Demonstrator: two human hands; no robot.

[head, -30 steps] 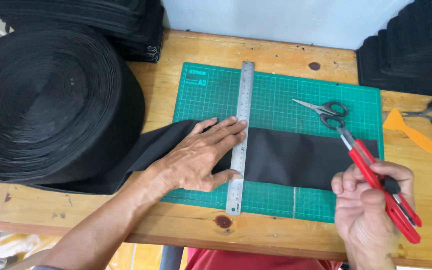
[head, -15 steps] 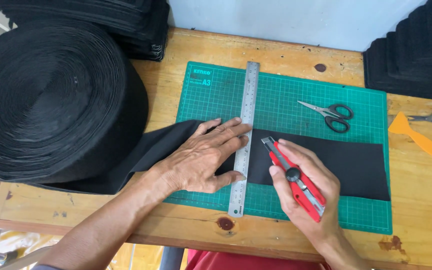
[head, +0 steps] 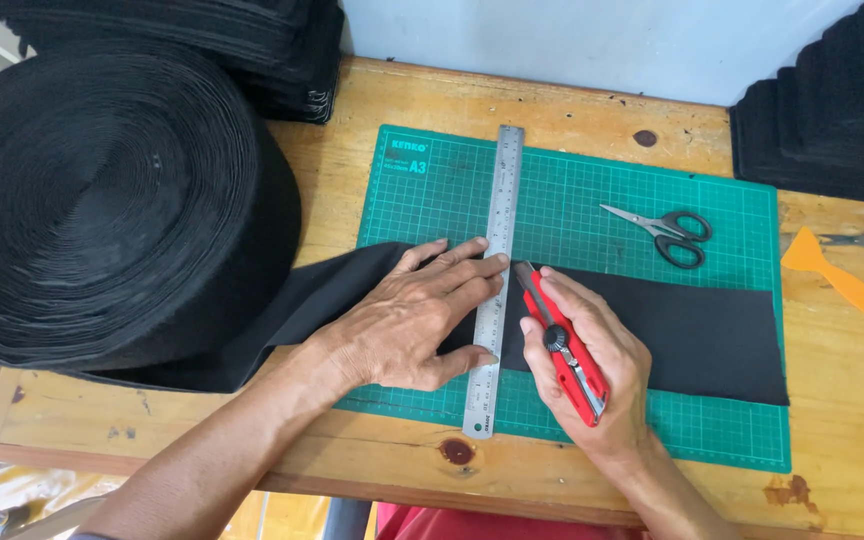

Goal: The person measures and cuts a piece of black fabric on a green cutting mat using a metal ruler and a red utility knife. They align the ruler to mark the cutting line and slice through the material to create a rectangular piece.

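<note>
My left hand (head: 407,320) lies flat, fingers spread, pressing a steel ruler (head: 494,280) down across a wide black fabric strip (head: 692,325). The strip is matte and dark and runs from a large black roll (head: 102,200) at my left across a green gridded cutting mat (head: 592,200), ending in a straight edge near the mat's right side. The ruler stands crosswise to the strip, reaching past it at both ends. My right hand (head: 592,370) is closed around a red utility knife (head: 564,345), index finger along its top, its tip set against the ruler's right edge at the strip's upper border; the blade itself is too small to make out. Black-handled scissors (head: 667,232) rest on the mat above the strip. An orange scraper (head: 834,275) lies on the wooden table (head: 572,105), off the mat to the right.
</note>
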